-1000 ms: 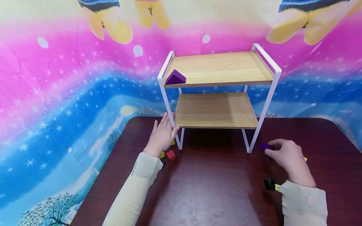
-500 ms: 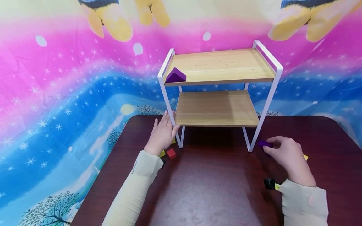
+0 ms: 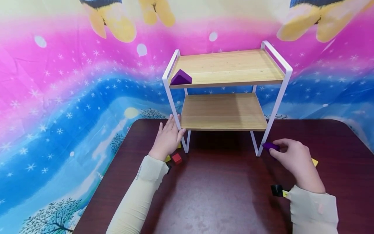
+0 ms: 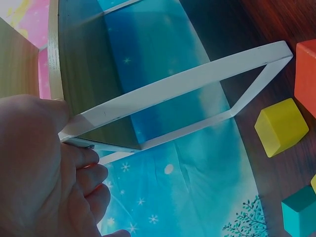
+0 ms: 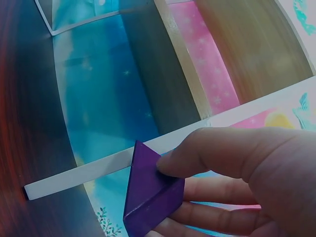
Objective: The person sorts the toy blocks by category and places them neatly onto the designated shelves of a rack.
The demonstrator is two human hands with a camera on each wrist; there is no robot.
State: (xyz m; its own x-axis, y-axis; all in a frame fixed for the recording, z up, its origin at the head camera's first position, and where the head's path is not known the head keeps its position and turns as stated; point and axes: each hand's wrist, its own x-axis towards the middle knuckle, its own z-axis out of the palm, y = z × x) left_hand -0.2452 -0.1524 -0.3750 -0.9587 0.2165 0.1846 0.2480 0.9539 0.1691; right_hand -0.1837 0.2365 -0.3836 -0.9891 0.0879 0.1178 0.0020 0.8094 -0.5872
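Observation:
A two-tier wooden shelf (image 3: 225, 112) with white metal legs stands on the dark table. My left hand (image 3: 165, 143) holds its left front leg at the height of the lower board. The thumb lies across the front, and the fingers (image 4: 91, 177) lie along the outer side in the left wrist view. Thumb and fingers of my right hand (image 3: 295, 156) pinch a purple triangular block (image 5: 150, 187). This block overlaps the foot of the right front leg in the head view. Another purple triangular block (image 3: 181, 78) sits at the front left corner of the top board.
Near my left hand lie a red block (image 3: 176, 158), yellow blocks (image 4: 281, 127) and a teal block (image 4: 300, 211). A yellow block (image 3: 314, 162) is partly hidden behind my right hand. A colourful printed cloth (image 3: 73, 97) hangs behind the table (image 3: 216, 188).
My right hand has moved slightly left and away from me, bringing the purple triangular block close to the shelf's right front leg. My left hand stays on the left leg.

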